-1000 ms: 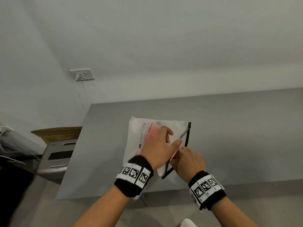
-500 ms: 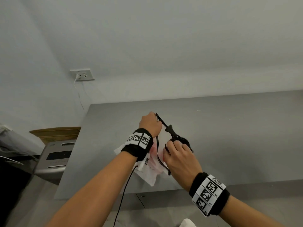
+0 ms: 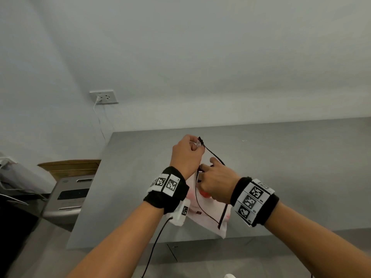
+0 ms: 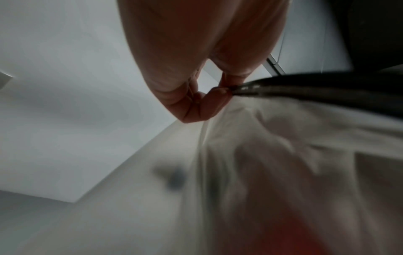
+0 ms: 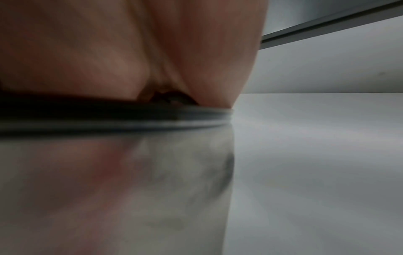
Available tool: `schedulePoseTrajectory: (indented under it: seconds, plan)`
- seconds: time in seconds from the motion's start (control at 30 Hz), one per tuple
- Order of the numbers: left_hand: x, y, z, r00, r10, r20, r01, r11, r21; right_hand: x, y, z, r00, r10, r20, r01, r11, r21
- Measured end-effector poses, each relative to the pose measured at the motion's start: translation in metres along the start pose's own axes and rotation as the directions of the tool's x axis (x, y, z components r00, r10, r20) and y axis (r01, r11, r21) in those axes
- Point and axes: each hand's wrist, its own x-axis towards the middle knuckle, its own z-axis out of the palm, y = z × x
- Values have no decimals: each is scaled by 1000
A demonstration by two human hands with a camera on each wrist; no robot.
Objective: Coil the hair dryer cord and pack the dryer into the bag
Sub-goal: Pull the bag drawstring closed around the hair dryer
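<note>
Both hands hold a translucent white bag (image 3: 208, 215) up over the grey table (image 3: 291, 167). Its black zipper edge (image 3: 213, 156) runs taut between them. My left hand (image 3: 197, 144) pinches the top end of that edge; the left wrist view shows its fingertips (image 4: 224, 89) closed on the black zipper strip (image 4: 316, 88). Lower down, my right hand (image 3: 204, 171) grips the same edge, with the strip (image 5: 109, 117) running under its fingers. A red and pink shape, the hair dryer (image 3: 204, 194), shows faintly through the bag. I cannot see its cord.
A wall outlet (image 3: 104, 96) with a white plug and cable is at the back left. Left of the table stand a cardboard box (image 3: 70, 167) and a grey machine (image 3: 70, 195). A black wire (image 3: 158, 243) hangs from my left wristband. The table's front edge lies just below the bag.
The bag lay flat on the table under both hands; now it is lifted. My left hand rose with the zipper end, and my right hand shifted along the black edge.
</note>
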Motion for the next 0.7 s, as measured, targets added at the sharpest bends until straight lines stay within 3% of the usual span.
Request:
schedulePoseTrajectory:
  seconds: [0.07, 0.17, 0.33, 0.47, 0.53, 0.6, 0.7]
  plan:
    - [0, -5, -4, 999, -44, -9, 43, 999, -7, 5, 4, 2, 998, -55, 23, 56, 998, -30]
    - [4, -16, -18, 991, -131, -27, 131, 991, -15, 7, 6, 17, 994, -71, -83, 71, 997, -13]
    - [8, -43, -45, 964, -262, -39, 261, 965, -42, -6, -14, 33, 919, 120, -374, -8, 958, 288]
    - [13, -69, -62, 930, -362, -66, 340, 913, -225, -16, -40, 66, 946, 186, -264, -98, 944, 315]
    - [13, -68, -69, 922, -383, -53, 348, 882, -318, -16, -42, 80, 938, 218, -270, -140, 950, 280]
    - [15, -71, -75, 923, -382, -30, 346, 863, -368, -15, -35, 81, 899, 274, -343, -176, 941, 289]
    - [14, -77, -87, 933, -359, 0, 323, 841, -435, -24, -3, 59, 745, 417, -520, -230, 893, 386]
